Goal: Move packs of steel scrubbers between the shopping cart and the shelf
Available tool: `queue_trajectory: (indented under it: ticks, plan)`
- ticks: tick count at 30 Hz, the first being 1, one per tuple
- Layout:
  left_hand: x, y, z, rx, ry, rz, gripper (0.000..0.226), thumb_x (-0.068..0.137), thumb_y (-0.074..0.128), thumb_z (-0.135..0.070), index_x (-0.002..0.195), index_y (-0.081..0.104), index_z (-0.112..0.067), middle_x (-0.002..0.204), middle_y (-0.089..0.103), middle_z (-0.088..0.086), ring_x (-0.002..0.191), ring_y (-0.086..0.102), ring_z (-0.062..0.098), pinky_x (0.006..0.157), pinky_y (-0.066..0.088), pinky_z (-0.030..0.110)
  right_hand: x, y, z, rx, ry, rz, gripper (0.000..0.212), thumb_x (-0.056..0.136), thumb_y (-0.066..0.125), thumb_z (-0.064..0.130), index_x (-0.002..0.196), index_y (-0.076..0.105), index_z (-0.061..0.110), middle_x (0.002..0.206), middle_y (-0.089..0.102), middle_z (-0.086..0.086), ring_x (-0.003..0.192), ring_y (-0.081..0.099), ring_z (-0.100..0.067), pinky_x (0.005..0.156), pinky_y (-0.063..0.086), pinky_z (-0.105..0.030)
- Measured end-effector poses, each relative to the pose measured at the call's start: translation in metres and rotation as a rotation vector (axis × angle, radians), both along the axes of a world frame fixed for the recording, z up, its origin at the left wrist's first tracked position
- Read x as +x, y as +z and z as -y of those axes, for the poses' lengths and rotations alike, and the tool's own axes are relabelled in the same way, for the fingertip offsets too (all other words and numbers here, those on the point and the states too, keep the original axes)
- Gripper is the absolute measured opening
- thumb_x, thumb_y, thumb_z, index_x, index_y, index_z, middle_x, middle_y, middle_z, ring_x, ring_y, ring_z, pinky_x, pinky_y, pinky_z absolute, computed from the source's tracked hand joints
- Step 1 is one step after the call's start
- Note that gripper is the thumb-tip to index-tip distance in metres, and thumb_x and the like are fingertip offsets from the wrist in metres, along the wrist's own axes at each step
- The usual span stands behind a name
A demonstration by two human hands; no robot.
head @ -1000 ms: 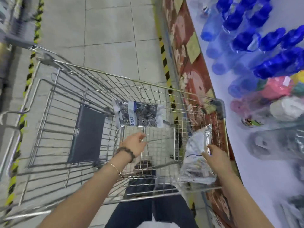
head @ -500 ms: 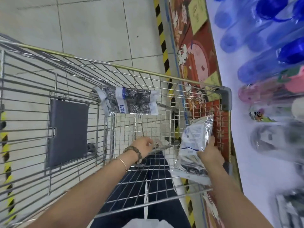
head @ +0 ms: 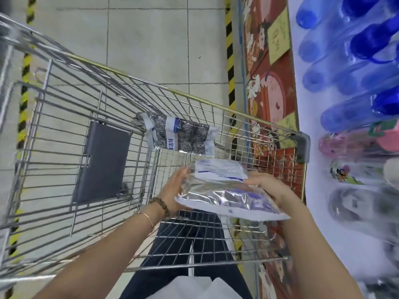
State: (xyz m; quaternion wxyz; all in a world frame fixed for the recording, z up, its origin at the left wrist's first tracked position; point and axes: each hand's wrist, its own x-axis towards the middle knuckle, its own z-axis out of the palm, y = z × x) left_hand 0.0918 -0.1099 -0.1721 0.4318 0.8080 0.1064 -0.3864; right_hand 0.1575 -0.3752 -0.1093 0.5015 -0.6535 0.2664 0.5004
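A clear pack of steel scrubbers (head: 228,193) with a white and blue label is held flat over the near end of the wire shopping cart (head: 216,106). My left hand (head: 176,188) grips its left edge and my right hand (head: 271,187) grips its right edge. A second pack of steel scrubbers (head: 181,134) lies inside the cart against the child-seat flap, just beyond the held pack. The white shelf (head: 323,212) runs along the right side of the cart.
Blue plastic bottles (head: 345,67) and pink and clear bottles (head: 354,147) lie on the shelf. A grey plastic seat panel (head: 103,162) sits in the cart's left part. Tiled floor with yellow-black tape (head: 230,61) lies beyond, and a red decorated shelf front (head: 269,83).
My left hand rose from the cart floor and took the pack's left edge. The pack turned from upright at the cart's right wall to flat above the cart, held by both hands.
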Motion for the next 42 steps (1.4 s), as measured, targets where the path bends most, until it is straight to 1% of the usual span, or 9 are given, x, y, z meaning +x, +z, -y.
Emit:
queue_trajectory:
  ticks: [4, 7, 11, 14, 19, 22, 31, 35, 42]
  plan:
    - [0.010, 0.036, -0.012, 0.017, 0.309, 0.206, 0.084, 0.046, 0.088, -0.028, 0.113, 0.040, -0.047, 0.142, 0.025, -0.016, 0.131, 0.027, 0.005, 0.112, 0.020, 0.031, 0.013, -0.005, -0.033, 0.039, 0.190, -0.111, 0.025, 0.086, 0.053, 0.007, 0.105, 0.061, -0.009, 0.101, 0.064, -0.013, 0.089, 0.061, -0.026, 0.091, 0.047, -0.042]
    - [0.011, 0.051, -0.032, -0.027, 0.359, 0.187, 0.069, 0.051, 0.086, -0.024, 0.102, 0.043, -0.043, 0.128, 0.042, -0.017, 0.118, 0.045, 0.008, 0.104, 0.040, 0.036, 0.013, -0.024, -0.053, -0.001, 0.243, -0.161, 0.035, 0.088, 0.054, 0.015, 0.113, 0.060, -0.009, 0.118, 0.061, -0.025, 0.104, 0.060, -0.039, 0.086, 0.054, -0.038]
    - [0.002, 0.051, -0.051, 0.035, 0.473, 0.060, 0.031, 0.065, 0.078, -0.016, 0.086, 0.055, -0.023, 0.104, 0.063, 0.005, 0.086, 0.060, 0.012, 0.079, 0.054, 0.025, 0.015, -0.027, -0.081, 0.022, 0.249, -0.281, 0.023, 0.098, 0.042, 0.012, 0.086, 0.056, -0.001, 0.063, 0.063, -0.007, 0.050, 0.055, -0.010, 0.046, 0.044, -0.016]
    - [-0.007, 0.042, -0.061, 0.094, 0.650, 0.069, 0.028, 0.073, 0.073, -0.007, 0.093, 0.058, 0.006, 0.095, 0.063, 0.012, 0.069, 0.054, 0.006, 0.057, 0.046, 0.010, 0.033, -0.032, -0.107, 0.045, 0.219, -0.116, 0.026, 0.101, 0.033, 0.012, 0.100, 0.056, 0.001, 0.087, 0.065, -0.016, 0.078, 0.061, -0.025, 0.073, 0.053, -0.033]
    - [-0.018, 0.028, -0.072, 0.113, 1.086, -0.014, 0.021, 0.079, 0.070, -0.016, 0.079, 0.052, -0.007, 0.078, 0.057, 0.008, 0.075, 0.053, 0.020, 0.069, 0.046, 0.033, 0.072, -0.079, -0.147, -0.351, 0.439, 0.470, 0.029, 0.098, 0.042, 0.019, 0.122, 0.056, 0.010, 0.114, 0.063, -0.013, 0.079, 0.058, -0.021, 0.073, 0.045, -0.036]
    - [-0.015, 0.024, -0.076, 0.090, 1.260, -0.085, 0.018, 0.085, 0.063, -0.027, 0.094, 0.055, -0.014, 0.096, 0.059, 0.005, 0.092, 0.054, 0.020, 0.082, 0.042, 0.031, 0.090, -0.113, -0.167, -0.476, 0.756, 0.688, 0.040, 0.091, 0.051, 0.020, 0.130, 0.047, 0.013, 0.127, 0.055, -0.014, 0.110, 0.055, -0.030, 0.089, 0.048, -0.039]
    - [-0.009, 0.014, -0.073, 0.101, 1.273, -0.174, 0.025, 0.088, 0.059, -0.031, 0.105, 0.056, -0.013, 0.102, 0.054, 0.006, 0.093, 0.047, 0.019, 0.085, 0.036, 0.031, 0.092, -0.181, -0.200, -0.713, 1.048, 0.808, 0.080, 0.085, 0.059, 0.017, 0.150, 0.012, 0.015, 0.158, 0.012, -0.014, 0.145, 0.010, -0.032, 0.116, 0.016, -0.050]
    - [-0.008, 0.016, -0.070, 0.103, 1.229, -0.160, 0.029, 0.090, 0.054, -0.034, 0.112, 0.059, -0.015, 0.113, 0.053, 0.007, 0.110, 0.048, 0.026, 0.099, 0.034, 0.042, 0.100, -0.190, -0.200, -0.733, 1.037, 0.836, 0.088, 0.083, 0.062, 0.016, 0.151, 0.005, 0.015, 0.155, 0.019, -0.012, 0.139, 0.023, -0.032, 0.110, 0.027, -0.045]
    - [-0.003, 0.017, -0.075, 0.111, 1.307, -0.148, 0.019, 0.088, 0.060, -0.020, 0.100, 0.057, -0.006, 0.081, 0.057, 0.006, 0.074, 0.049, 0.017, 0.071, 0.038, 0.026, 0.113, -0.201, -0.211, -0.761, 1.128, 0.665, 0.034, 0.086, 0.063, 0.027, 0.117, 0.055, 0.015, 0.116, 0.059, -0.007, 0.108, 0.051, -0.025, 0.089, 0.040, -0.036]
